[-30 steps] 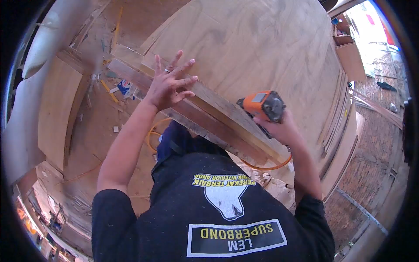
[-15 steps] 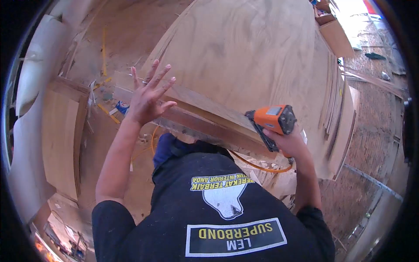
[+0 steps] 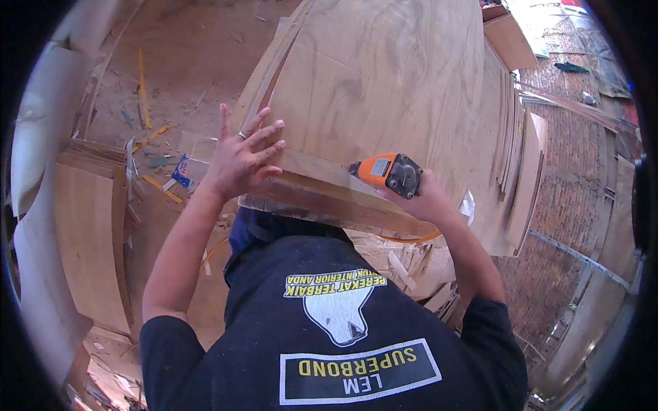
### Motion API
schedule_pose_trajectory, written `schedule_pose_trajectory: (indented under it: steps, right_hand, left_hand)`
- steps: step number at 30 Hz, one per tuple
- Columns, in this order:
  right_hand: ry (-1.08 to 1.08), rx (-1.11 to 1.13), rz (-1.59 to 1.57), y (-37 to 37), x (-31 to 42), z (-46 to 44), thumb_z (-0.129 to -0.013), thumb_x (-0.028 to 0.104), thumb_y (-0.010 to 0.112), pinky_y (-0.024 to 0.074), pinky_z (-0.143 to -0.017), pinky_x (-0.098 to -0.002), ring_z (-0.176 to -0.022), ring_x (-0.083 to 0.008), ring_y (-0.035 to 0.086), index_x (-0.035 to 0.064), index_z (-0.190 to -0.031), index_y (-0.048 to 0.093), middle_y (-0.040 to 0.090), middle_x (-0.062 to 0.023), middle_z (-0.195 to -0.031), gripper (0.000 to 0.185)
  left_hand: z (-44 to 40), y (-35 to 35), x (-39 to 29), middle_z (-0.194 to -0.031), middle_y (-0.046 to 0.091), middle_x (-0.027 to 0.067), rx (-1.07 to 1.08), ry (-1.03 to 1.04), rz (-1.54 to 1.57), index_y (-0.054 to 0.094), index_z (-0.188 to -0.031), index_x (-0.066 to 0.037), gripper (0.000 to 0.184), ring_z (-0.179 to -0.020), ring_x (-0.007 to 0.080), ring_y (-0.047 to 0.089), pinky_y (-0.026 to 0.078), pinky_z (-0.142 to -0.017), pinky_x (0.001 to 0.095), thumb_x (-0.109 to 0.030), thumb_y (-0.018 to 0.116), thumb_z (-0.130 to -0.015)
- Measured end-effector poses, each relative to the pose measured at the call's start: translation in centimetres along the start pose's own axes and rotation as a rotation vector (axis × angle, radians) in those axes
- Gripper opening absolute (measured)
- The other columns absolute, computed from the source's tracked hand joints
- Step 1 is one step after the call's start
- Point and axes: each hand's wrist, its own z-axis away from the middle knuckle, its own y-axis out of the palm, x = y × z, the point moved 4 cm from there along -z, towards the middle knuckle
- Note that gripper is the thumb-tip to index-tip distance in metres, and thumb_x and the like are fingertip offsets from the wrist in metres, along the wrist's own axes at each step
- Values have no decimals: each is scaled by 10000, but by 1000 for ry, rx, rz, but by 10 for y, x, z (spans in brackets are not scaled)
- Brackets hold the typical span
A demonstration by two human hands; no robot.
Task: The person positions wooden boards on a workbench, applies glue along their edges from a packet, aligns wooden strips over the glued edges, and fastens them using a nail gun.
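An orange and black nail gun [image 3: 388,174] is gripped in my right hand [image 3: 426,201], its nose over the near edge of a large wooden panel [image 3: 384,82]. My left hand [image 3: 241,156], a ring on one finger, is spread at the panel's near left corner with its fingertips over the wood. Below that edge runs a wooden side board [image 3: 329,200], close against my body. An orange air hose [image 3: 418,238] passes below my right wrist. Whether the nose presses on the wood is hard to tell.
Stacked plywood sheets [image 3: 89,219] stand at the left. Thin wood strips [image 3: 506,137] lie along the panel's right side. Yellow strips [image 3: 144,89] and a blue packet [image 3: 181,171] are on the littered floor. Wood offcuts [image 3: 404,270] lie beside my body.
My right hand has carried the nail gun left along the panel's edge. My left hand has shifted slightly right and down onto the corner. The whole view has shifted a little too.
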Motion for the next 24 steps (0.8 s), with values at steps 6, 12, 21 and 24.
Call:
schedule_pose_trajectory:
  steps: [6,12,21,24]
  right_hand:
    - [-70,-12,-41,-1,-1,-10,-848,229,875,563,-785,-351,-788,-170,680,59,-1177,745,762,-98,-908,393]
    - [115,92,198,-12,7,-13,-845,193,869,570,-813,-335,-817,-174,691,25,-1189,727,772,-92,-947,409]
    - [-29,1,-45,0,24,-11,-880,215,859,566,-906,-342,-944,-168,724,50,-1214,731,780,-80,-1039,394]
    - [-105,-48,-100,4,45,-9,-890,277,860,564,-881,-358,-928,-169,721,72,-1233,733,782,-80,-1030,419]
  left_hand:
    - [0,2,4,-1576,525,-48,-12,0,21,780,-1198,-254,461,-1576,201,311,-36,-1216,795,-492,778,-803]
    - [-2,-3,2,-1577,529,-59,-3,-15,24,768,-1202,-264,469,-1566,199,338,-47,-1218,784,-491,789,-792]
    - [0,-8,8,-1611,488,-29,21,-25,92,727,-1255,-266,556,-1567,212,338,-56,-1220,777,-463,846,-748]
    - [4,-18,19,-1642,446,-7,63,-27,69,702,-1290,-270,622,-1576,234,319,-48,-1219,781,-438,884,-720]
